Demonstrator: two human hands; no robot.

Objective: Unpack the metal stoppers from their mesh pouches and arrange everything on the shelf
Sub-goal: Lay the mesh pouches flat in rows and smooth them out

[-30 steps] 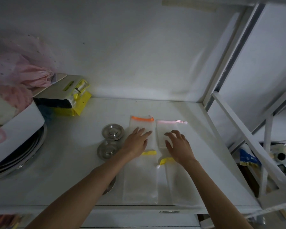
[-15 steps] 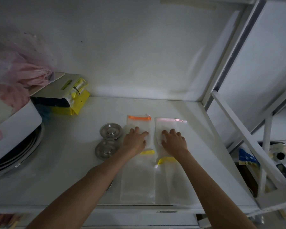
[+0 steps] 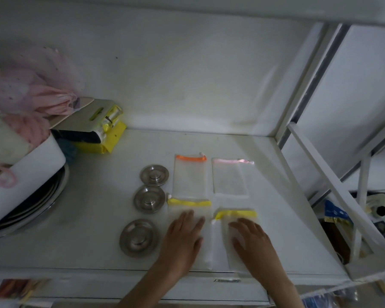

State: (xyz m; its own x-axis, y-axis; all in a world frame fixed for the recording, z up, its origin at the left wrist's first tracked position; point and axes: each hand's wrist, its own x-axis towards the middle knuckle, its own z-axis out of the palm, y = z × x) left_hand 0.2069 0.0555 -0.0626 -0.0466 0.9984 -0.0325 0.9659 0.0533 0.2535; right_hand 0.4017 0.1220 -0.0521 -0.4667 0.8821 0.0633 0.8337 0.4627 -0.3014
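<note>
Three round metal stoppers lie in a column on the white shelf (image 3: 76, 207): the far stopper (image 3: 154, 175), the middle stopper (image 3: 149, 199) and the near stopper (image 3: 140, 237). To their right several flat, empty mesh pouches lie in two rows: an orange-trimmed pouch (image 3: 189, 176), a pink-trimmed pouch (image 3: 229, 177), a left yellow-trimmed pouch (image 3: 189, 207) and a right yellow-trimmed pouch (image 3: 236, 215). My left hand (image 3: 183, 237) rests flat on the left yellow pouch, fingers together. My right hand (image 3: 251, 241) lies flat on the right yellow pouch.
A white bin (image 3: 29, 172) with pink fabric sits at far left over stacked metal plates (image 3: 31, 210). A yellow and white package (image 3: 98, 130) lies at the back left. The white shelf frame (image 3: 333, 181) and clutter below stand at right.
Both hands have slid back toward the shelf's front edge, from the far pouches onto the two near yellow-trimmed pouches. The orange and pink pouches now lie uncovered.
</note>
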